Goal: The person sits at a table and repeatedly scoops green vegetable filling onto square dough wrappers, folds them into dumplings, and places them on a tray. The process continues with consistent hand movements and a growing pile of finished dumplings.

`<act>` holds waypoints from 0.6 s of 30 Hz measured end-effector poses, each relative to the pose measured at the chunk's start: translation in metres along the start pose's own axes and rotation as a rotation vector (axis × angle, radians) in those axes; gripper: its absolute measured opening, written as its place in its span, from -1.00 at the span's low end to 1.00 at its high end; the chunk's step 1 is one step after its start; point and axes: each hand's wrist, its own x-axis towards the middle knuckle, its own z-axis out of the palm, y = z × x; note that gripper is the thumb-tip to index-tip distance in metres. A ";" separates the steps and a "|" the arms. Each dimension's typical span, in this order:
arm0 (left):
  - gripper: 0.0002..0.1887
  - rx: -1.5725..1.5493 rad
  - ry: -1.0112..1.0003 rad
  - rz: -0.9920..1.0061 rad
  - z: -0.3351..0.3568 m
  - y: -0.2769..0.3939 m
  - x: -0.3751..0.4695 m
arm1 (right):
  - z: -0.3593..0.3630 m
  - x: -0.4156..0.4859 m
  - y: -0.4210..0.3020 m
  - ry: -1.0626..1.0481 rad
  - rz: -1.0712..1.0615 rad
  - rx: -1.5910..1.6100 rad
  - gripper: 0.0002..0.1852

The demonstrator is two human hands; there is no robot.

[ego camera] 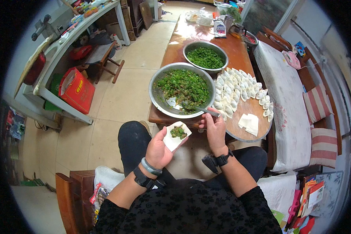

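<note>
On the palm of my left hand point(160, 146) lies a square dough wrapper point(171, 144), held at its edge by the thumb. A small mound of green and brown filling point(178, 132) sits on it. My right hand point(215, 125) grips the handle of a metal spoon point(206, 111). The spoon's head rests in the filling of the large steel bowl point(154, 98), near the bowl's front rim. Right of that hand, a round wooden board point(251, 108) carries many folded wontons point(231, 87) and a few loose dough wrappers point(248, 123).
A second steel bowl point(226, 63) with chopped greens stands behind the first on the wooden table point(175, 48). Farther back are a bag point(220, 28) and a glass pot point(237, 30). A covered bench point(269, 73) runs along the right. A red gift bag point(79, 90) and a stool point(101, 54) stand left.
</note>
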 end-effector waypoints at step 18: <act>-0.46 0.084 -0.072 -0.143 -0.013 -0.024 -0.001 | -0.010 -0.078 -0.024 -0.341 -0.576 -0.622 -0.84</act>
